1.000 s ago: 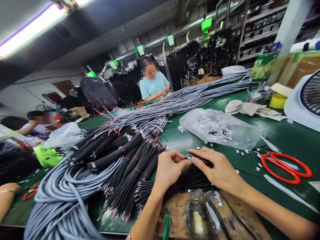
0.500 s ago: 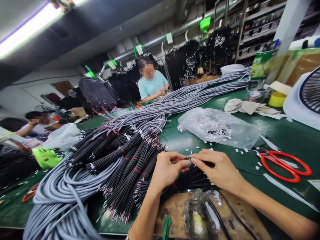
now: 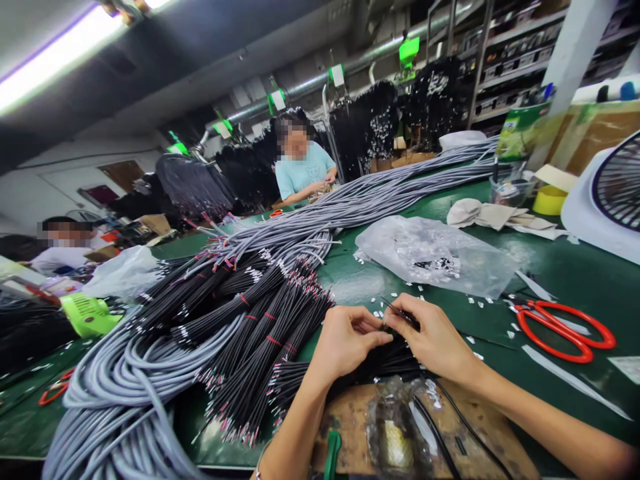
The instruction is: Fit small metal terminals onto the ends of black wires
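My left hand (image 3: 350, 339) and my right hand (image 3: 431, 333) meet above a bundle of short black cables (image 3: 373, 363). A thin black cable (image 3: 396, 307) shows between the fingers of my right hand, which is closed on it. The fingers of my left hand are pinched at the same spot, and what they grip is hidden. Just beneath my hands, a brown board (image 3: 350, 417) bears a clear-wrapped package (image 3: 397, 440), black cable lengths (image 3: 440, 437) and a green-handled tool (image 3: 333, 455).
Grey cables (image 3: 130, 400) and black cable bundles (image 3: 255, 360) cover the left side. Red-handled scissors (image 3: 565, 327), a plastic bag (image 3: 433, 253) and small white scraps lie to the right. A white fan (image 3: 607, 200) stands at far right. A co-worker (image 3: 305, 170) sits across the table.
My right fingers have curled and turned, and the thin black cable now points up between them. My left hand has shifted slightly right. The person at far left has changed posture.
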Motion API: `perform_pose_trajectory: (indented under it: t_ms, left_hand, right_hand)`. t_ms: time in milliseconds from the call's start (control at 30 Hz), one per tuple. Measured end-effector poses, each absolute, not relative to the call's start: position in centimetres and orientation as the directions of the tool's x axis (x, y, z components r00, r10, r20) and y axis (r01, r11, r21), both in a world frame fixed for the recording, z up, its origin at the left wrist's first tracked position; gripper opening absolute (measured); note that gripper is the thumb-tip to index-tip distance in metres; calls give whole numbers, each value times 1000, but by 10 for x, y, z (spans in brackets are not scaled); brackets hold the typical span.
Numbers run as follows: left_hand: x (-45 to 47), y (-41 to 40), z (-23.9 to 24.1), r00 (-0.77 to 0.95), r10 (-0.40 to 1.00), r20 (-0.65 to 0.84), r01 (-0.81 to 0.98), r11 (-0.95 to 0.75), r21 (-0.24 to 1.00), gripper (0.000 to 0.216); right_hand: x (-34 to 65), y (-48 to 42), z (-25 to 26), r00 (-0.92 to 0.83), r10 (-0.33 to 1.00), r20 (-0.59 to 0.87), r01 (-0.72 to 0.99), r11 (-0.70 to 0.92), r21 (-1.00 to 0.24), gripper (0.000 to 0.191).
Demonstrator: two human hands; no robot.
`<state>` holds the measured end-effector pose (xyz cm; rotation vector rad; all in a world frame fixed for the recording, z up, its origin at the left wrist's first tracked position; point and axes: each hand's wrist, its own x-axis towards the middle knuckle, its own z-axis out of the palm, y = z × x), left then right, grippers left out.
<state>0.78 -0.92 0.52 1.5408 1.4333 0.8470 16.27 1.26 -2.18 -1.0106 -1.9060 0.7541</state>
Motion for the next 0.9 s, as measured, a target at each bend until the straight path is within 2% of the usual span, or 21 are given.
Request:
perform_pose_trajectory:
  t_ms: [100, 167, 400, 600, 900]
  left_hand:
    - [7, -6, 0, 49, 999, 24, 442, -43, 896, 19]
    - [6, -5, -1, 41, 999, 32, 426, -47, 904, 21]
    - [3, -6, 10, 167, 982, -91, 316, 34, 948, 11]
    - [9, -6, 13, 162, 977, -137, 334, 77, 939, 14]
    - [6, -1, -8, 97, 991, 98, 458, -131, 879, 21]
  right_hand:
    - [161, 12, -23, -321, 874, 366, 378, 472, -796, 20]
    - [161, 12, -22, -314, 870, 380, 374, 481, -793, 20]
    - [166, 13, -21, -364, 792, 489, 285, 595, -751, 14]
    - [166, 10, -23, -377, 789, 485, 399, 611, -684, 14]
    - [158, 7, -18, -305, 840, 449, 491, 542, -682, 9]
